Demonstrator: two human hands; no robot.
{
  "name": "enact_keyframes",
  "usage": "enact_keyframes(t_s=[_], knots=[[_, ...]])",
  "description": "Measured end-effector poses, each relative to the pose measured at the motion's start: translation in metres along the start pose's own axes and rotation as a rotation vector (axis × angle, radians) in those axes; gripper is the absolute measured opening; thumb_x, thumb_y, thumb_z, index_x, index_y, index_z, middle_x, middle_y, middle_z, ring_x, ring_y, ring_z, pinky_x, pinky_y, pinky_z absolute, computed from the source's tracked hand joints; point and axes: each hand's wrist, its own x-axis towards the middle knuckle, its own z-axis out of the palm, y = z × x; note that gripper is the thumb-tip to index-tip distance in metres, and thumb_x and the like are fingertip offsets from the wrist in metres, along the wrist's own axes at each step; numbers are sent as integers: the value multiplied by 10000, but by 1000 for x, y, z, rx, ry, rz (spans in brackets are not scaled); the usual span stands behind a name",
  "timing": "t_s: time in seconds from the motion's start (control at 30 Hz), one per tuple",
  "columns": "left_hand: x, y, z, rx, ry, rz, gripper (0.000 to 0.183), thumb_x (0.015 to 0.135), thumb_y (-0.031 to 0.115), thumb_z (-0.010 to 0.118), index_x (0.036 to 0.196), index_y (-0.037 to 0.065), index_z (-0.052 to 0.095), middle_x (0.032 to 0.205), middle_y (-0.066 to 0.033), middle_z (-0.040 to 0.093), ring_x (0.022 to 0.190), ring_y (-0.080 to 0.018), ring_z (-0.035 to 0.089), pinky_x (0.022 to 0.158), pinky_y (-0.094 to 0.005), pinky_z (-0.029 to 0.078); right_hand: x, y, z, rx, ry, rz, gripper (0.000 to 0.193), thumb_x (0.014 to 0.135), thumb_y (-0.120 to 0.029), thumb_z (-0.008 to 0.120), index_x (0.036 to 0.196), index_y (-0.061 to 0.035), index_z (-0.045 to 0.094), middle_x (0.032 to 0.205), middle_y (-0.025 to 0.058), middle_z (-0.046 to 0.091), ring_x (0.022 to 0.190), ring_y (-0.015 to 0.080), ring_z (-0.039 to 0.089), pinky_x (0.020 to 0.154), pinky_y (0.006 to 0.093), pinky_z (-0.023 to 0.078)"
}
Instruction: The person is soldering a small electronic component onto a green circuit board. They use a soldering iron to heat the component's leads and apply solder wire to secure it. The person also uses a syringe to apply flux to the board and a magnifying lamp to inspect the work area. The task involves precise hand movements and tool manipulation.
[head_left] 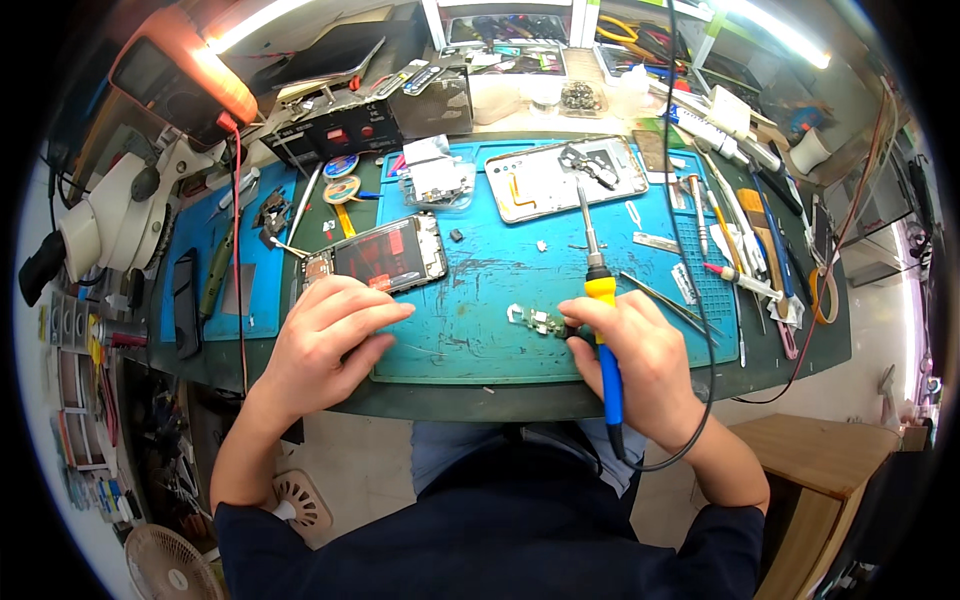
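My right hand (640, 350) is closed round a soldering iron (605, 345) with a blue and yellow handle, its metal tip pointing away over the mat. Its fingertips are beside the dark right end of a small green circuit board (540, 320); whether they grip the board cannot be made out. My left hand (330, 340) hovers empty, thumb and forefinger apart. Just beyond it lies an opened phone with a dark screen (385, 255). A thin wire (422, 350) shows near the left thumb. Farther back, a pale phone housing (565, 175) lies on the blue mat (480, 365).
Tweezers (665, 305), brushes (765, 235) and a syringe (740, 278) lie at the right. A clear box of parts (440, 185) stands behind the phone. An orange multimeter (180, 75) and a white microscope (110, 210) are at the left. The iron's black cable (710, 350) loops past my right wrist.
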Motion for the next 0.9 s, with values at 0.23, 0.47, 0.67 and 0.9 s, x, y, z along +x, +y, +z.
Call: enact_keyframes(t_s=[0.23,0.47,0.67,0.9], knots=[[-7,8,9,134,-43,37,231,776,106,825,983,91,722,1062,-4,696,1016,-247,612,892,-393,467,11,16,-7,45,-6,-80,446,802,50,723,1225,-74,654,819,95,606,772,286,594,690,386,516],[8,29,27,-202,82,-98,181,818,-45,771,956,48,698,982,-73,665,729,-230,614,595,-336,484,-29,12,-31,430,205,92,605,1026,-405,650,1422,46,570,980,151,710,748,179,671,668,313,559],[59,40,46,-413,-4,-51,170,851,-66,763,985,28,716,912,-57,585,680,-128,566,556,-267,468,-39,21,-57,654,164,297,538,1025,-469,620,1195,32,721,825,108,666,661,142,607,594,262,461],[81,31,67,-429,-49,24,195,798,-56,795,954,28,714,890,-68,585,737,-199,599,619,-317,486,-38,28,-55,578,169,336,171,912,-151,746,964,11,736,764,87,700,617,129,599,560,264,435]])
